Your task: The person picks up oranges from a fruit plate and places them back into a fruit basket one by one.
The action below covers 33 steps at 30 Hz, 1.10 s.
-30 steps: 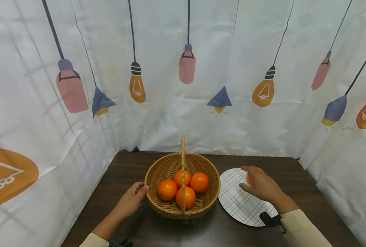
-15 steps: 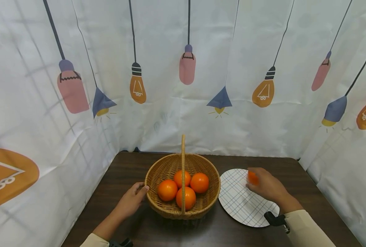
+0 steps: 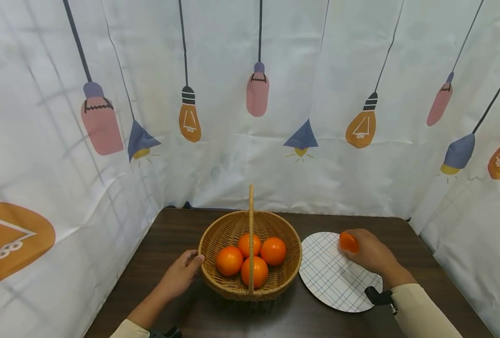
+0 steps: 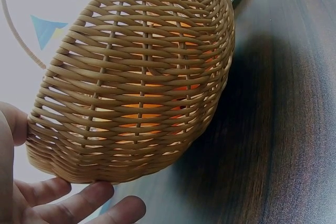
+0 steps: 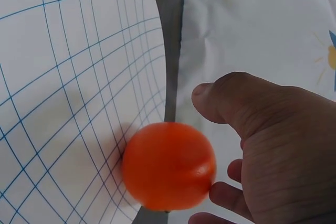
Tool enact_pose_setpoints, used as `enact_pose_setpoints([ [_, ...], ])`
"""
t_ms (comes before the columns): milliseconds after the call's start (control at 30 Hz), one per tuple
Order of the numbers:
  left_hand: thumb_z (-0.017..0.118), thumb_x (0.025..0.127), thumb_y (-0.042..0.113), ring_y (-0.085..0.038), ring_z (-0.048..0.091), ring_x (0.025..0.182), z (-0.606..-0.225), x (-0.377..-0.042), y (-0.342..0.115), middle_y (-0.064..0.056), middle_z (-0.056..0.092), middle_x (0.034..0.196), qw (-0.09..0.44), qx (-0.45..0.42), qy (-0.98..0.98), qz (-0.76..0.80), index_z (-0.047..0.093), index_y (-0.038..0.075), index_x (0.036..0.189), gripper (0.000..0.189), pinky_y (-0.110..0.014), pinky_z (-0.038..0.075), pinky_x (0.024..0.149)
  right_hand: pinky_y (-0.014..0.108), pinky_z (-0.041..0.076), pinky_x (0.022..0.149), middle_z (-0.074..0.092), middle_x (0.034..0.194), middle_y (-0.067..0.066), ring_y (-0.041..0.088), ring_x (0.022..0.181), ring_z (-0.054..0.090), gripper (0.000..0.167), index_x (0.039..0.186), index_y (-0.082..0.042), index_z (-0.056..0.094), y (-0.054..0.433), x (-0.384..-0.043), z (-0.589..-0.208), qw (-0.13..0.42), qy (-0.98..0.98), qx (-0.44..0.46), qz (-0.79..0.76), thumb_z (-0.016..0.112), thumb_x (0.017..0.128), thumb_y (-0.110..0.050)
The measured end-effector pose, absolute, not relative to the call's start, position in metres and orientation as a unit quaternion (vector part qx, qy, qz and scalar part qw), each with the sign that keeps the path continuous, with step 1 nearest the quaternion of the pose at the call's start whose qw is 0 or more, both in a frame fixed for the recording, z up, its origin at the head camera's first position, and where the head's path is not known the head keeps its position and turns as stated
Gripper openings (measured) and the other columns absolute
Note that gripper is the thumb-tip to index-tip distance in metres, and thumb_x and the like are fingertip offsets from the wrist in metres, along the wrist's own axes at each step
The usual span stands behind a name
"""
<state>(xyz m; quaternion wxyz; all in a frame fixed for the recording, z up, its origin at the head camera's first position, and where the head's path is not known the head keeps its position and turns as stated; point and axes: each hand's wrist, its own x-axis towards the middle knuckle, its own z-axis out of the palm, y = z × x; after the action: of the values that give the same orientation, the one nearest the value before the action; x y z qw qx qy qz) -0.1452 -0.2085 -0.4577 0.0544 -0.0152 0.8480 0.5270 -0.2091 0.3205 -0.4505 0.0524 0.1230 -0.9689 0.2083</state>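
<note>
A round wicker basket point(image 3: 293, 272) with a tall handle holds several oranges point(image 3: 229, 260). My left hand point(image 3: 179, 276) grips its left rim, the thumb over the edge and the fingers along the outer weave point(image 4: 136, 77). On the right, a single orange point(image 3: 349, 242) sits at the far right part of the white plate point(image 3: 330, 277) with a blue grid. My right hand point(image 3: 370, 253) is just right of it. In the right wrist view, the thumb stands apart from the orange point(image 5: 169, 166), while a fingertip touches or nearly touches its right side.
The dark wooden table point(image 3: 148, 253) carries the basket and, close to its right side, the plate. A white curtain point(image 3: 233, 159) printed with lamps hangs behind the table and along both sides. The basket's handle point(image 3: 251, 225) rises above the rim.
My right hand has moved rightward from above the plate to the right side of the single orange, which now shows more fully. My left hand and the basket have stayed put.
</note>
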Motion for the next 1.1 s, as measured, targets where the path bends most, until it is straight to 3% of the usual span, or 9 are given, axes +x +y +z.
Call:
enact_pose_setpoints([
  [533, 0.053, 0.108, 0.037, -0.033, 0.069, 0.104, -0.458, -0.145, -0.208, -0.024, 0.063, 0.129, 0.055, -0.022, 0.848, 0.527, 0.048, -0.005, 0.144, 0.056, -0.051, 0.058, 0.084, 0.066, 0.050, 0.089, 0.050, 0.138, 0.032, 0.046, 0.112, 0.056, 0.074, 0.138, 0.009, 0.052, 0.332, -0.220, -0.456, 0.038, -0.975, 0.100, 0.196, 0.086, 0.083, -0.026],
  [1100, 0.052, 0.108, 0.038, -0.033, 0.068, 0.105, -0.456, -0.144, -0.207, -0.023, 0.064, 0.128, 0.051, -0.018, 0.850, 0.524, 0.048, -0.006, 0.143, 0.056, -0.051, 0.059, 0.082, 0.064, 0.052, 0.083, 0.045, 0.139, 0.036, 0.047, 0.110, 0.057, 0.085, 0.145, 0.009, 0.043, 0.341, -0.232, -0.465, 0.014, -0.978, 0.081, 0.193, 0.084, 0.084, -0.034],
])
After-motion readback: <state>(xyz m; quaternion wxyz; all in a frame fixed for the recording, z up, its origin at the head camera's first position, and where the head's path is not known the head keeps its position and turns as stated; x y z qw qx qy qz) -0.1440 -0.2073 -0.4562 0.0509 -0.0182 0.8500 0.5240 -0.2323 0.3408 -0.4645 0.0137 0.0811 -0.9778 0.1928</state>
